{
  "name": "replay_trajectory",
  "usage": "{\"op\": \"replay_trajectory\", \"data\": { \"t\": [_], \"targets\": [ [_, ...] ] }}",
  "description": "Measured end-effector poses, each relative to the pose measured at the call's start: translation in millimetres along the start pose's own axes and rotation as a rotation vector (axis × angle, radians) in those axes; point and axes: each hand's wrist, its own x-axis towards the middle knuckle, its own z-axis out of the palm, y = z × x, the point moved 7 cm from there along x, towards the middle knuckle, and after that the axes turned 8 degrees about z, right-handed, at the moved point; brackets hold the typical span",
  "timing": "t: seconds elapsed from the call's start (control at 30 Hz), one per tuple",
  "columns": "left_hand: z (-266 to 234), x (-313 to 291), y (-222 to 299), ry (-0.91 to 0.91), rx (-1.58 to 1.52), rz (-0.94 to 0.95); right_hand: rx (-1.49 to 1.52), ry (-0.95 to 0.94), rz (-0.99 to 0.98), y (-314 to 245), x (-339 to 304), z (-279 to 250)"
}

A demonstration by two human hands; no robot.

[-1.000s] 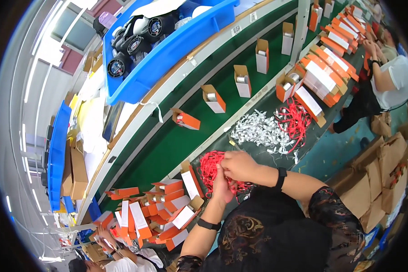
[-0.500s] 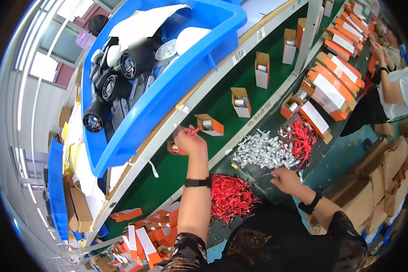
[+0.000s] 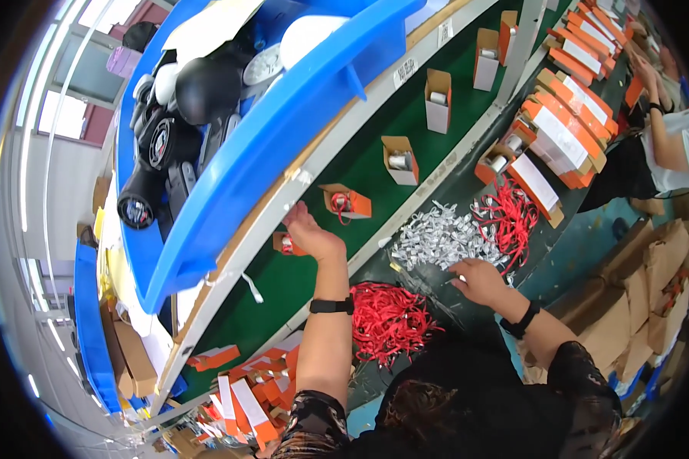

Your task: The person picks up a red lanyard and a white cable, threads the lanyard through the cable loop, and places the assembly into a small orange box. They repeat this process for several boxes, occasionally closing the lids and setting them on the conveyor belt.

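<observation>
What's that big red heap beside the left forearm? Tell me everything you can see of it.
The red heap is a loose tangle of many thin, bright red cords, soft and fabric-like in look, with pale bits showing among them. It lies in a low mound on the dark work surface, its edges ragged with stray loops. The left forearm runs alongside; whether it touches the cords is unclear. Neither hand is on the heap.

Left grip (image 3: 311,232) stretches forward, unfolded; right grip (image 3: 480,283) curls farther back.
</observation>
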Motion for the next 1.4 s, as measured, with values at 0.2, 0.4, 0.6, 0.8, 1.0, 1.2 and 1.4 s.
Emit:
{"op": "replay_trajectory", "data": {
  "t": [0.2, 0.4, 0.6, 0.8, 1.0, 1.2, 1.4],
  "targets": [
    [-122, -99, 19, 0.127, 0.018, -0.094, 0.343, 0.016, 0.060, -9, 39, 48],
    [-221, -224, 39, 0.012, 0.094, -0.326, 1.032, 0.002, 0.271, -106, 171, 75],
    [-299, -276, 69, 0.082, 0.183, -0.383, 0.535, 0.405, 0.223, -147, 224, 63],
    [-359, -318, 70, 0.322, 0.165, -0.397, -0.096, 0.480, -0.244, -218, 208, 28],
    [-394, -334, 59, 0.351, 0.128, -0.393, 0.139, 0.785, -0.332, -182, 195, 9],
    [-408, -339, 37, 0.269, 0.156, -0.596, 0.641, 0.270, 0.274, -127, 242, 69],
    [-416, -339, 33, 0.245, 0.177, -0.659, -0.080, 0.552, -0.256, -208, 218, 53]
  ]
}}
